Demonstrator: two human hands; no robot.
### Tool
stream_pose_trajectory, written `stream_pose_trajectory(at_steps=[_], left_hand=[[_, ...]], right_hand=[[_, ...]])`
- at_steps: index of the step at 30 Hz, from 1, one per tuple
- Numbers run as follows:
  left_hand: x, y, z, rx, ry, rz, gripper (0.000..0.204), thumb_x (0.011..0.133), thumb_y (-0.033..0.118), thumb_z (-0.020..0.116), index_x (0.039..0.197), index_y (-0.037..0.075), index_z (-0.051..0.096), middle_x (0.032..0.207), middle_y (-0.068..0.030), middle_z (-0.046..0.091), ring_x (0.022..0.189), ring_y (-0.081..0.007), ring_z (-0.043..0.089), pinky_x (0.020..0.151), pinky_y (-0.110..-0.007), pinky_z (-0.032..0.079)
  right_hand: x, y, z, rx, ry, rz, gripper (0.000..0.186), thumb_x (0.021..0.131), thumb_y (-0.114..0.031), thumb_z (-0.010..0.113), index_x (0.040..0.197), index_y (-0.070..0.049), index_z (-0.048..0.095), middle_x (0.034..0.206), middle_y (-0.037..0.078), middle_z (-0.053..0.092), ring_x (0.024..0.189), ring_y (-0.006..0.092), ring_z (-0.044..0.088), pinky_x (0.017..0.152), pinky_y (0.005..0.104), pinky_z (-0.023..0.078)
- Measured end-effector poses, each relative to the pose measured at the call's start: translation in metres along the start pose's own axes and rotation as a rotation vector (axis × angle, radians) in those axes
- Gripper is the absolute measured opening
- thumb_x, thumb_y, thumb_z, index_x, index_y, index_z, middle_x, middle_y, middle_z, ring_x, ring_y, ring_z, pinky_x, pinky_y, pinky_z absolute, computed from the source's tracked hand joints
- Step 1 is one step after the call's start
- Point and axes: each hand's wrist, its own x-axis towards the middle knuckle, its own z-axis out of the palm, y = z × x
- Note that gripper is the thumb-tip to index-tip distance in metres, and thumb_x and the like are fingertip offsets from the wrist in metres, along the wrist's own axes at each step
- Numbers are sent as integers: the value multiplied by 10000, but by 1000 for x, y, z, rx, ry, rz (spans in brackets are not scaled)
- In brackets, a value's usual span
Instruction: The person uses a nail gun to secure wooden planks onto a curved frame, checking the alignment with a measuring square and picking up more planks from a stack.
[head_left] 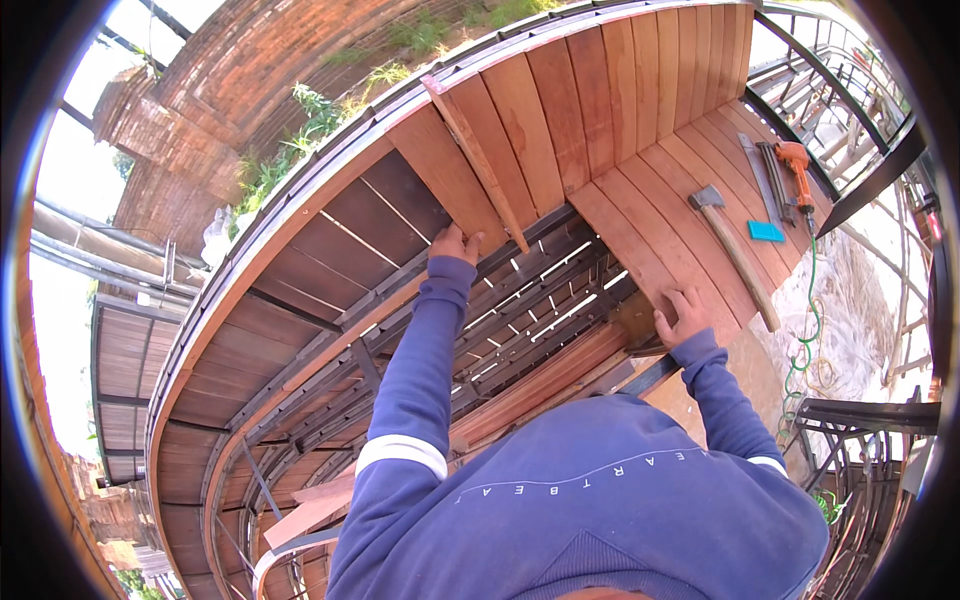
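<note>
Bds (648, 225) under half-open R hand (683, 316); L hand (456, 244) curled on plank (437, 167).

A reddish brick wall (230, 90) (green plants (316, 120) near it) stands upper left in bright daylight.

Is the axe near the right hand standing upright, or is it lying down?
Lying down: the axe has its long handle stretched across the reddish planks, beyond the right hand.
</note>
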Motion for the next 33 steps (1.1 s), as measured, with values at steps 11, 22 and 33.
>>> stream_pose_trajectory(at_steps=[11, 22, 33], left_hand=[[0, -2, 0, -6, 23, 21, 297, 799, 279, 714, 949, 36, 633, 799, -156, 639, 767, -343, 622, 701, -441, 498], [1, 0, 0, -8, 4, 5, 299, 796, 289, 716, 938, 39, 632, 780, -151, 641, 755, -340, 626, 688, -439, 502], [1, -3, 0, 4, -10, 4, 300, 799, 277, 718, 951, 34, 630, 796, -162, 641, 752, -344, 632, 693, -440, 504]], right_hand=[[3, -2, -1, -12, -1, -3, 335, 729, -130, 680, 1038, -13, 619, 1007, 179, 553, 945, 370, 557, 815, 410, 489], [1, -2, 1, -18, 12, 1, 318, 733, -137, 677, 1023, -18, 622, 995, 180, 547, 929, 371, 555, 807, 420, 487], [1, 0, 2, -24, 8, -6, 324, 738, -143, 674, 1033, -15, 628, 1003, 172, 549, 931, 364, 562, 805, 412, 493]])
